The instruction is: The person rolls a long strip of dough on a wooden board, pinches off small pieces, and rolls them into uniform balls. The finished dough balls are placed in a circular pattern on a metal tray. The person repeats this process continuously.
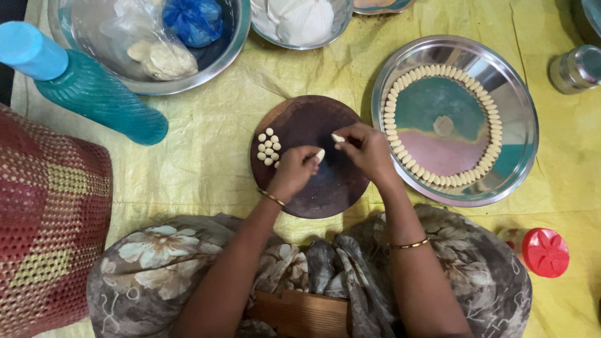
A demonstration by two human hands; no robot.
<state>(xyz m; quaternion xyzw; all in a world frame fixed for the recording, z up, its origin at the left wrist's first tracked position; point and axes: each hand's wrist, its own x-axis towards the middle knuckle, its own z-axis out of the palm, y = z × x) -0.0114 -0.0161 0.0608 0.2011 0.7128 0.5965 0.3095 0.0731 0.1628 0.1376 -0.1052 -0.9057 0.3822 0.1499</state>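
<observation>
- At the far left, a red and yellow woven mesh bag (50,219) lies beside a teal ribbed plastic bottle with a blue cap (94,94); the bag is cut off by the frame edge.
- Behind them, a large steel bowl (222,53) holds clear and blue plastic bags with pale lumps inside; what they are is hard to make out.
- On the round dark wooden board (310,156), a cluster of small pale dough balls (269,148) sits near its left rim.
- The left hand (293,172) pinches a small pale dough piece (320,154) in a narrow grip at the fingertips.
- The right hand (366,150) pinches a second small dough piece (338,138) the same way.
- The dough looks soft, light and easily squashed; a gentle fingertip hold at the ends suits it.
- To the right, a round steel plate (519,119) carries a ring of shaped dough pieces (491,119).
- At the far right, a steel tin (576,69) and a red-capped jar (544,252) are partly cut off.
</observation>
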